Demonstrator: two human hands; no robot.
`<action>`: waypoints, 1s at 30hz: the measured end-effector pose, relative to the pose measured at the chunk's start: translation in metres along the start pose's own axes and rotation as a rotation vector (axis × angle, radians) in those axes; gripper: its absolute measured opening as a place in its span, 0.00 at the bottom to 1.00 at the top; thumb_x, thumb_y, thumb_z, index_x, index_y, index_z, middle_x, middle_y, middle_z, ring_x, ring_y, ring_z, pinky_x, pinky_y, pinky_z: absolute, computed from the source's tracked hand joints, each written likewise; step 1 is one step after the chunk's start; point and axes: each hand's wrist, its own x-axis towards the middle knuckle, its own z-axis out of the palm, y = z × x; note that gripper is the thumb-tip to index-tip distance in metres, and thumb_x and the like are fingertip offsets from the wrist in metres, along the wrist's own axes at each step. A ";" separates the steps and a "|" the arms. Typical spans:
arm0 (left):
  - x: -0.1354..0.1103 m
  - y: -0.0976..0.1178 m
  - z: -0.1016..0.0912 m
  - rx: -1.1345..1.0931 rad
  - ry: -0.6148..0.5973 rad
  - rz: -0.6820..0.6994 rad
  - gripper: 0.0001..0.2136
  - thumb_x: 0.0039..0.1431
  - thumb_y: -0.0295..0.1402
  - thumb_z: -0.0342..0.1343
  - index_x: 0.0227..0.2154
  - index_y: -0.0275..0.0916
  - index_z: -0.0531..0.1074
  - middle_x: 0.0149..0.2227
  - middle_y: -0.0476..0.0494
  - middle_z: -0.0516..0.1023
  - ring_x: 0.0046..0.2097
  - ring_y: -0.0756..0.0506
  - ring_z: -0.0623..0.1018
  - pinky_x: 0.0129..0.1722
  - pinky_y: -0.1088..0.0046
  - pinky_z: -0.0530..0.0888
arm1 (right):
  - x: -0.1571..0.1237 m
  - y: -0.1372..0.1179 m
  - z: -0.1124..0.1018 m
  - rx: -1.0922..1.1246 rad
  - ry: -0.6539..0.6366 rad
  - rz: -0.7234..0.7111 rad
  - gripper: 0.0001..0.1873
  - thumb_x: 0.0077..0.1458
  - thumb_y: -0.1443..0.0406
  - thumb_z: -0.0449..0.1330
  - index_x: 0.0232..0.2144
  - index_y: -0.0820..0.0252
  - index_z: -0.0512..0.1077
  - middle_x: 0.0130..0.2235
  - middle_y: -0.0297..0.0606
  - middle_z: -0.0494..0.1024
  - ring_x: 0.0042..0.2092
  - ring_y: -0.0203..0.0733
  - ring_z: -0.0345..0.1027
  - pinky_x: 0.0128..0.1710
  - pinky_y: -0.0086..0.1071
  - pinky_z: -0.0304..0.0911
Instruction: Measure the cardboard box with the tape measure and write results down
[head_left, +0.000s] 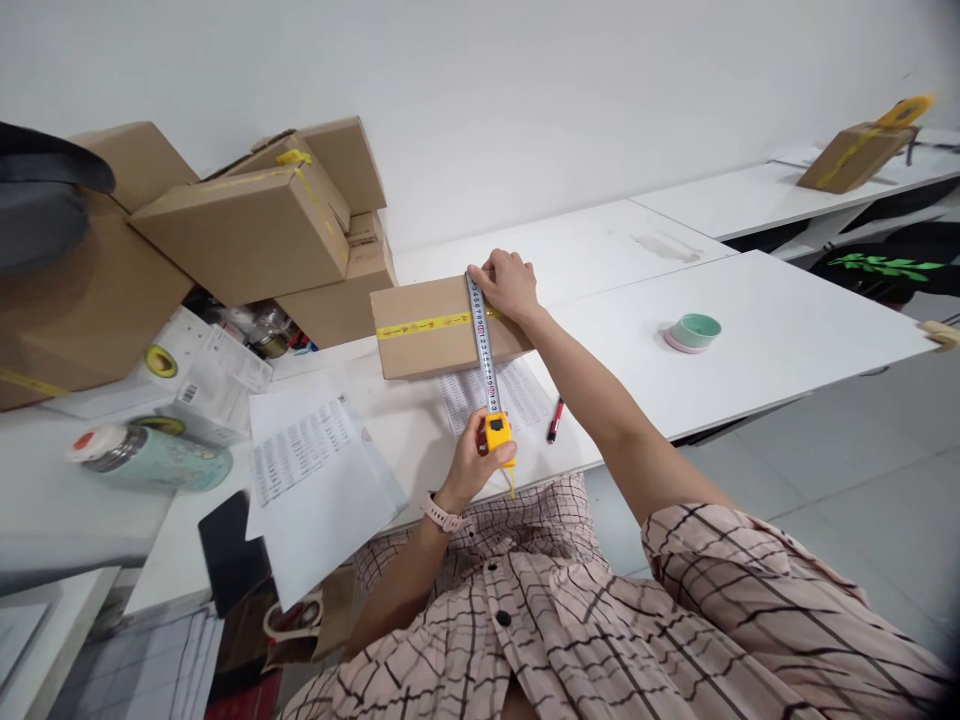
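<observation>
A small cardboard box (424, 325) sealed with yellow tape lies on the white table (750, 340). A steel measuring tape blade (484, 345) stretches across its top from the far edge toward me. My right hand (510, 285) presses the blade's end down on the box's far edge, fingers closed on it. My left hand (476, 460) grips the yellow tape measure case (498, 432) near the table's front edge. A pink watch sits on that wrist.
Printed sheets (307, 450) and a red pen (555, 420) lie by the box. A pile of cardboard boxes (247, 225) stands at the left. A teal bottle (161, 458), a dark phone (229, 550), a tape roll (694, 332) and a far box (855, 155) are around.
</observation>
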 end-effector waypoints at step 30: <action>-0.052 -0.039 -0.005 0.414 0.046 -0.010 0.34 0.44 0.39 0.69 0.55 0.42 0.65 0.44 0.44 0.77 0.43 0.43 0.77 0.44 0.66 0.75 | -0.182 0.038 -0.038 0.326 0.138 0.197 0.28 0.70 0.49 0.37 0.55 0.53 0.70 0.53 0.46 0.76 0.52 0.47 0.71 0.49 0.44 0.67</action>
